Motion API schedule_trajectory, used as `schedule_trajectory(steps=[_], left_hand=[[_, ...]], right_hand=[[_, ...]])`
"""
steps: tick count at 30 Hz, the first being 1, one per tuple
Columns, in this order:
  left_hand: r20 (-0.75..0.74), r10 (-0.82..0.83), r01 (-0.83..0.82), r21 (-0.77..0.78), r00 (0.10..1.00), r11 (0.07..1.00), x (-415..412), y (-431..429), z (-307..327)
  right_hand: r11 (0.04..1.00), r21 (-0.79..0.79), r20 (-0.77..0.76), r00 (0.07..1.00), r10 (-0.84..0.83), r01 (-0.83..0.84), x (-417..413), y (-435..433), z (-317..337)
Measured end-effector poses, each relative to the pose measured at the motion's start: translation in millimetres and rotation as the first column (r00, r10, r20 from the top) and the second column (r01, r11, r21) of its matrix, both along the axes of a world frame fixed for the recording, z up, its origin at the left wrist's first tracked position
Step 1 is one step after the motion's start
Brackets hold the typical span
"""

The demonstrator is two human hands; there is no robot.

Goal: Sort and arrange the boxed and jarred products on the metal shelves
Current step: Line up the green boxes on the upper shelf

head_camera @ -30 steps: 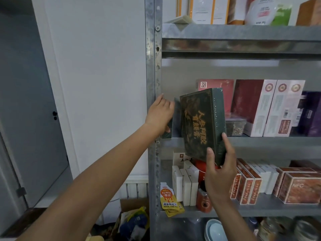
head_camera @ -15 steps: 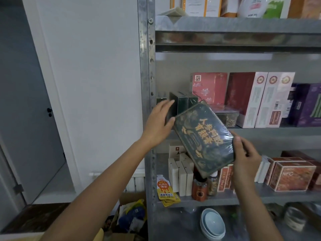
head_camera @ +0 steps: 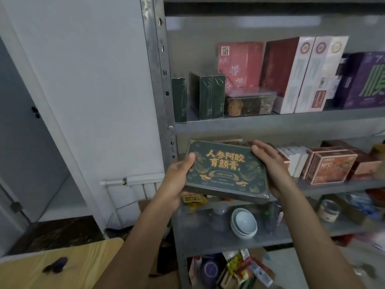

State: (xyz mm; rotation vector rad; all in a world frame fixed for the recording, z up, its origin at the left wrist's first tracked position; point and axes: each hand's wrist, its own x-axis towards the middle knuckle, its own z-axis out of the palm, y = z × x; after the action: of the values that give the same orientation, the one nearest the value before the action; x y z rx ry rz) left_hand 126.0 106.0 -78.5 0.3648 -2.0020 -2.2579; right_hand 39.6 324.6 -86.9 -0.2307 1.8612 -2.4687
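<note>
A flat dark green box [head_camera: 226,171] with gold lettering lies face up between both hands, in front of the metal shelves [head_camera: 270,123]. My left hand [head_camera: 179,174] grips its left edge, thumb on top. My right hand [head_camera: 270,163] holds its right edge, fingers over the top corner. Three matching green boxes [head_camera: 205,97] stand upright at the left end of the shelf above. Red, pink, white and purple boxes [head_camera: 291,74] stand further right on that shelf.
A clear container of dried goods [head_camera: 249,103] sits beside the green boxes. Orange boxes [head_camera: 331,165] stand on the lower shelf at right. Stacked pale bowls [head_camera: 243,223] and a jar [head_camera: 329,210] are below. A yellow table surface [head_camera: 58,265] is at the lower left.
The green box came down from the upper shelf and turned flat, face up. My left hand left the shelf and took the box's left edge. The view tilted downward.
</note>
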Motion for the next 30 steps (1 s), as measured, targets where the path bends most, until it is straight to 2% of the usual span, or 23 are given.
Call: schedule_trajectory(steps=[3,6,9,10,11,12,13,14,16,18,19,20,22,24,25,26,28,29,30], left_hand=[[-0.001,0.104,-0.104,0.051,0.995,0.993,9,0,-16],[0.008,0.180,-0.180,0.013,0.984,0.984,17,0,-27],[0.000,0.155,-0.155,-0.005,0.988,0.988,20,-3,-33],[-0.018,0.170,-0.171,-0.076,0.985,0.982,20,-3,-36],[-0.052,0.199,-0.206,-0.239,0.979,0.949,19,-3,-40],[-0.099,0.243,-0.261,-0.460,0.965,0.849,18,-4,-47],[-0.164,0.265,-0.305,-0.663,0.950,0.684,19,-4,-52],[-0.249,0.228,-0.334,-0.785,0.941,0.521,22,-3,-54],[-0.383,-0.027,-0.361,-0.889,0.923,0.280,26,0,-56],[-0.421,-0.291,-0.448,-0.894,0.859,-0.028,24,2,-62],[-0.434,-0.347,-0.502,-0.854,0.831,-0.135,22,2,-64],[-0.458,-0.345,-0.537,-0.824,0.819,-0.180,21,2,-64],[-0.528,-0.289,-0.585,-0.794,0.798,-0.166,16,1,-62],[-0.577,-0.249,-0.608,-0.791,0.778,-0.065,14,0,-66],[-0.575,-0.199,-0.577,-0.815,0.793,0.055,15,2,-67],[-0.540,-0.122,-0.507,-0.832,0.833,0.224,17,4,-68],[-0.398,0.034,-0.347,-0.751,0.917,0.562,18,10,-69],[-0.336,0.073,-0.300,-0.694,0.939,0.655,18,14,-70],[-0.295,0.084,-0.266,-0.654,0.952,0.708,16,18,-73]], right_hand=[[0.975,-0.141,0.171,0.966,0.194,-0.170,19,-5,-25],[0.924,-0.233,0.256,0.897,0.360,-0.305,39,-8,-45],[0.935,-0.248,0.271,0.908,0.319,-0.254,47,-11,-51],[0.943,-0.236,0.272,0.916,0.294,-0.233,49,-12,-51],[0.953,-0.214,0.271,0.924,0.269,-0.214,50,-13,-50],[0.963,-0.186,0.270,0.933,0.239,-0.193,51,-14,-49],[0.972,-0.161,0.265,0.941,0.209,-0.170,52,-15,-48],[0.979,-0.142,0.262,0.948,0.182,-0.148,53,-16,-46],[0.984,-0.141,0.287,0.947,0.143,-0.106,55,-19,-42],[0.981,-0.173,0.356,0.923,0.145,-0.087,55,-20,-40],[0.979,-0.188,0.393,0.907,0.153,-0.083,56,-20,-40],[0.977,-0.200,0.420,0.894,0.158,-0.079,57,-20,-40],[0.967,-0.241,0.430,0.886,0.177,-0.076,61,-19,-39],[0.963,-0.252,0.413,0.889,0.198,-0.098,62,-15,-38],[0.968,-0.224,0.406,0.893,0.196,-0.111,61,-12,-37],[0.981,-0.166,0.397,0.904,0.156,-0.097,58,-10,-38],[0.998,-0.032,0.347,0.937,-0.039,0.054,48,-11,-44],[0.991,0.020,0.290,0.948,-0.133,0.133,43,-15,-47],[0.981,0.068,0.231,0.954,-0.191,0.180,40,-21,-49]])
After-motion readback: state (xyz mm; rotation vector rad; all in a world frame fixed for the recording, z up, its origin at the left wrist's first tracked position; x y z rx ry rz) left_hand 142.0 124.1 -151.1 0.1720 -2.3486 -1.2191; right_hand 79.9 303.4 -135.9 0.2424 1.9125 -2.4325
